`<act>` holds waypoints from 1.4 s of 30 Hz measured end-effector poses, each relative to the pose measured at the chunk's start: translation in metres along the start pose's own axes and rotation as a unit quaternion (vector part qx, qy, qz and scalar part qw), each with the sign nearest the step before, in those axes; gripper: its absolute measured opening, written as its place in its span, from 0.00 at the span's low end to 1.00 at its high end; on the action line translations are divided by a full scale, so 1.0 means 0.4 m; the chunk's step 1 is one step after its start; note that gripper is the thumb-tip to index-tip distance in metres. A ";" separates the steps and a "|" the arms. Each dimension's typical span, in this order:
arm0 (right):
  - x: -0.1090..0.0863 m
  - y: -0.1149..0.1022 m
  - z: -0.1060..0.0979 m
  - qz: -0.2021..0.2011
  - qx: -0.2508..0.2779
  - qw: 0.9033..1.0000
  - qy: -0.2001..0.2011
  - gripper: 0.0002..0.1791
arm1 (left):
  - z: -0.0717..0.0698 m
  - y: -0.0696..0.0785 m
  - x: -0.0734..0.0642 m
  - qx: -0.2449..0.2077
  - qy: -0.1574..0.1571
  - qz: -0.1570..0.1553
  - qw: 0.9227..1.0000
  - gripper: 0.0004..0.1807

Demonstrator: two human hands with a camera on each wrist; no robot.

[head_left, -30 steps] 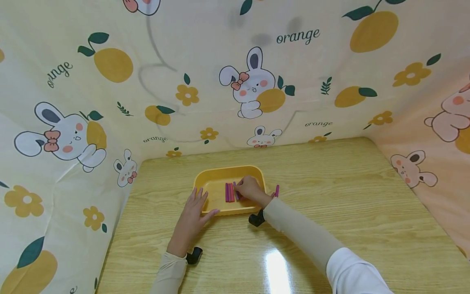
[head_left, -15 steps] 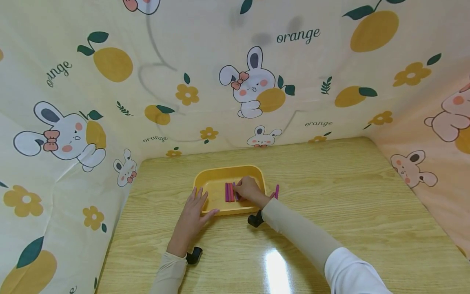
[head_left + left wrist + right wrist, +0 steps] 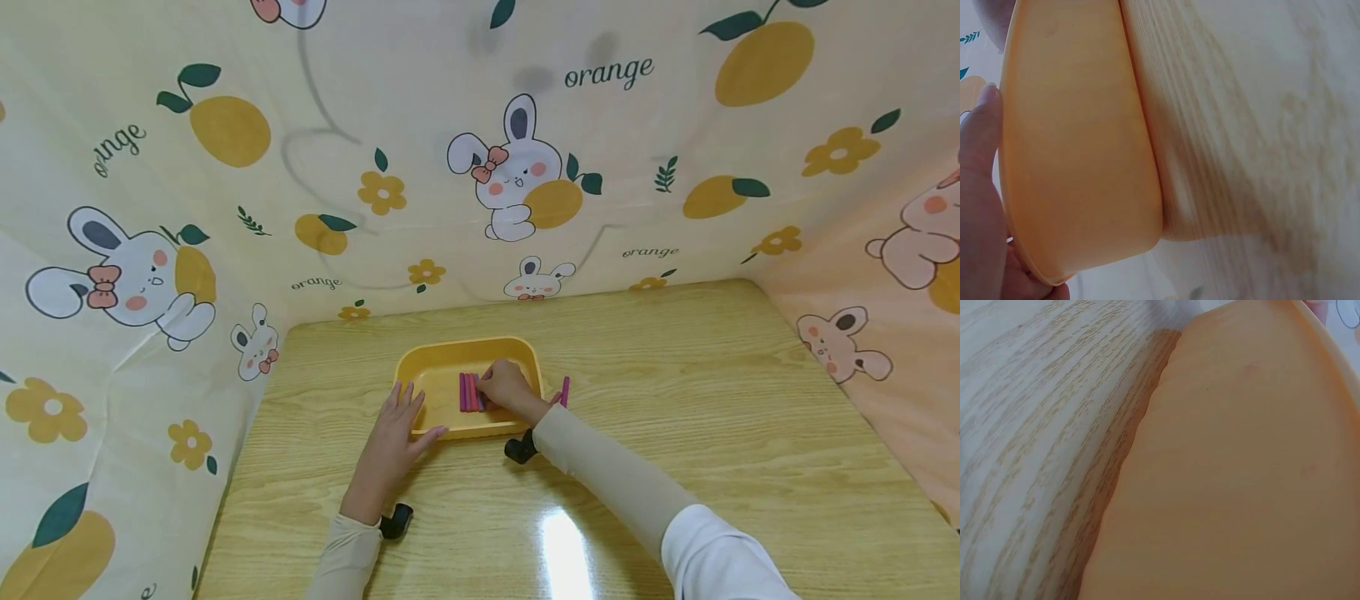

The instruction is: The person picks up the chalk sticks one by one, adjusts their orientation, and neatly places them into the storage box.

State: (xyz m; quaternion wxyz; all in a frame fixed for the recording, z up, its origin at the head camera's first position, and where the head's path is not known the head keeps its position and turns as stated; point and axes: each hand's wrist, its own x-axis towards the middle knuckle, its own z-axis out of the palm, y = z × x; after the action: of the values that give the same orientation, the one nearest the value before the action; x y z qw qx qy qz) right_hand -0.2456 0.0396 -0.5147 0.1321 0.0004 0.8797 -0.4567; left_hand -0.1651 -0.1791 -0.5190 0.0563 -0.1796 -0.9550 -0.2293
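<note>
A shallow yellow tray [image 3: 438,425] stands on the table in the head view. Inside it lies a side-by-side row of short, slim purple and pink sticks [image 3: 468,392]. My right hand [image 3: 512,390] reaches over the front rim and pinches a lavender stick [image 3: 482,403] at the row's right end, mostly hidden by the fingers. My left hand [image 3: 392,429] rests on the tray's front left corner, fingers spread over the left rim, thumb along the front. In the left wrist view the thumb [image 3: 982,128] lies against the rim; the right wrist view is mostly the tray's outer wall [image 3: 1229,469].
Right of the tray, a magenta stick [image 3: 566,390] lies on the wooden table [image 3: 675,400], with another stick partly behind the right wrist. A printed cloth [image 3: 420,100] with rabbits and oranges rises behind and at both sides. Both wrists carry black camera mounts [image 3: 397,522].
My right hand has shifted slightly left, bringing the lavender stick up closer to the row. The left hand and the tray have stayed in place.
</note>
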 end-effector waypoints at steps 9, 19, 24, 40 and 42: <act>0.003 0.000 0.002 0.007 0.000 1.000 0.005 0.12 | 0.001 -0.002 0.000 0.002 0.001 0.000 1.000 0.44; 0.003 -0.005 0.001 0.021 0.018 1.000 -0.008 0.10 | 0.002 -0.003 -0.002 0.002 0.003 -0.001 1.000 0.44; -0.003 -0.009 -0.004 0.012 0.013 1.000 -0.010 0.10 | 0.002 -0.005 -0.002 -0.002 0.004 0.001 1.000 0.44; -0.009 0.002 -0.026 -0.023 -0.014 0.999 -0.018 0.24 | 0.004 -0.006 0.000 -0.004 0.000 0.002 1.000 0.44; -0.010 0.003 -0.028 -0.026 -0.012 0.999 -0.019 0.24 | 0.005 -0.007 0.000 -0.003 0.001 0.002 1.000 0.44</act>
State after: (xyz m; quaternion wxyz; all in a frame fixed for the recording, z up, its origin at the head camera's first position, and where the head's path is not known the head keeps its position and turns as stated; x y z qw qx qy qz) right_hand -0.2442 0.0499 -0.5087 0.1373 -0.0328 0.8823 -0.4490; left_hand -0.1662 -0.1804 -0.5217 0.0575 -0.1818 -0.9538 -0.2323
